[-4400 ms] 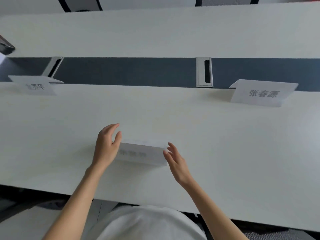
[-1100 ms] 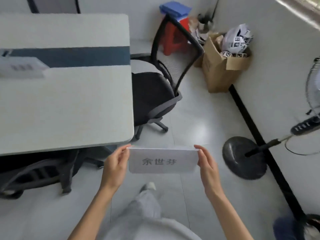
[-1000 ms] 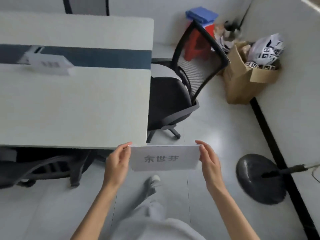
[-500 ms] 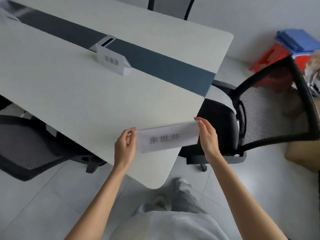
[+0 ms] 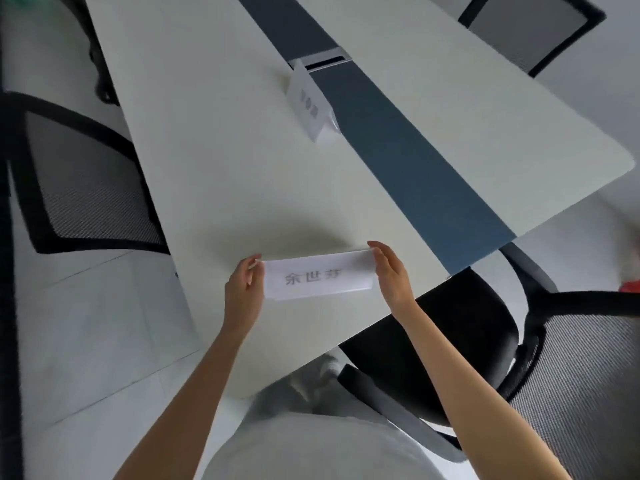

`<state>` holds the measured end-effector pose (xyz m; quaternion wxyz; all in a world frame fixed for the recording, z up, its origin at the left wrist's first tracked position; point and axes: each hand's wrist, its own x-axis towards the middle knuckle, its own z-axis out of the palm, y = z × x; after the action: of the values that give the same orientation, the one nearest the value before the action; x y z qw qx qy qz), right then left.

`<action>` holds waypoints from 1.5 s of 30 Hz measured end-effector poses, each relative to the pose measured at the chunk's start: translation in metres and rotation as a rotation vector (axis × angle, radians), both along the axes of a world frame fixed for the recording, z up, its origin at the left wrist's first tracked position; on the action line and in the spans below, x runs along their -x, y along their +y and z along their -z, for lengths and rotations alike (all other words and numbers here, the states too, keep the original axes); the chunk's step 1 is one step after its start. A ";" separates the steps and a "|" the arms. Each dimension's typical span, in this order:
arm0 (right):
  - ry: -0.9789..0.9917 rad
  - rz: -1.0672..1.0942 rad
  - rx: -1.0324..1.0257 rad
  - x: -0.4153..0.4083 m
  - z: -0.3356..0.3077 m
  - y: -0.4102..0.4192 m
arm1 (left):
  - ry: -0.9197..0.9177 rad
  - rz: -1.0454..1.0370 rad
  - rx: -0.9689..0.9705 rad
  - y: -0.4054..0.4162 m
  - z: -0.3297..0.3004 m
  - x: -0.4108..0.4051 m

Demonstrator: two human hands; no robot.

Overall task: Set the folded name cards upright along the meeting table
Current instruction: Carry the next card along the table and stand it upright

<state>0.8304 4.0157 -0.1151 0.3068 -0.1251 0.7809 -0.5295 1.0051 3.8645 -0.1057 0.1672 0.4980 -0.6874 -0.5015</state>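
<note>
A folded name card (image 5: 318,279) is held over the near end of the meeting table (image 5: 214,161), close to its near corner and between the dark centre strip (image 5: 408,140) and the left long edge. The left hand (image 5: 242,292) pinches the card's left end between thumb and fingertips; the right hand (image 5: 391,275) grips the right end with fingers curled over the top fold. The printed face looks toward the person. Whether the lower edges touch the tabletop cannot be told, though a soft shadow lies on the surface just beyond the card.

A second name card (image 5: 311,105) stands upright farther along, beside the strip and just before a cable port (image 5: 322,60). An office chair (image 5: 467,327) sits at the table's end; another chair (image 5: 79,178) stands by the left edge.

The step in hand appears to be the placement. To do it well, the two flaps are probably best spread evenly into a tent, both lower edges lowered flat together, and the fold set square to the end edge. Releasing both ends at once, lightly, should keep the thin paper from tipping or skating.
</note>
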 end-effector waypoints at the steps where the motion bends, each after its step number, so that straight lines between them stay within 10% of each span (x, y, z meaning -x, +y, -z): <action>1: -0.001 -0.031 0.001 0.003 0.001 -0.003 | -0.010 -0.025 0.011 0.003 0.000 -0.001; 26: 0.231 -0.221 -0.044 0.002 0.009 -0.003 | 0.107 -0.221 -0.038 0.036 -0.002 -0.005; 45: 0.194 0.475 0.393 0.112 -0.072 0.027 | 0.578 0.072 0.103 0.018 -0.068 0.163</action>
<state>0.7189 4.0427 -0.0429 0.0688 -0.0462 0.6966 -0.7126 0.8418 3.8822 -0.0374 0.3632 0.3007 -0.6529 -0.5928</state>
